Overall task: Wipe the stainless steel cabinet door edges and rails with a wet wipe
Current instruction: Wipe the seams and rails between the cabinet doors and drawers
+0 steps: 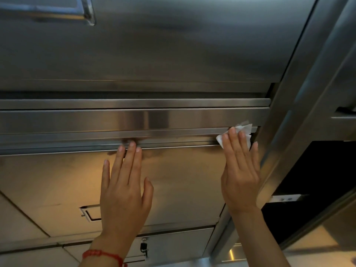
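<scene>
Steel doors [173, 45] and rails [115, 134] fill the view; the right hand [239, 170] presses a wipe [244, 130] flat-fingered, the left hand [125, 189] rests spread; the small label [285, 199] is unreadable.

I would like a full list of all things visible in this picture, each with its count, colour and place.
wet wipe: one, white, on the rail at its right end, under the right fingers.
rail: one, steel grey, runs across the middle.
lower door: one, steel with warm reflection, below the rail.
upper door: one, grey steel, above the rail.
recessed handle: one, steel, on the lower door, partly hidden.
key: one, dark, low centre.
bracelet: one, red, left wrist.
left hand: flat on the lower door.
right hand: presses the wipe.
</scene>
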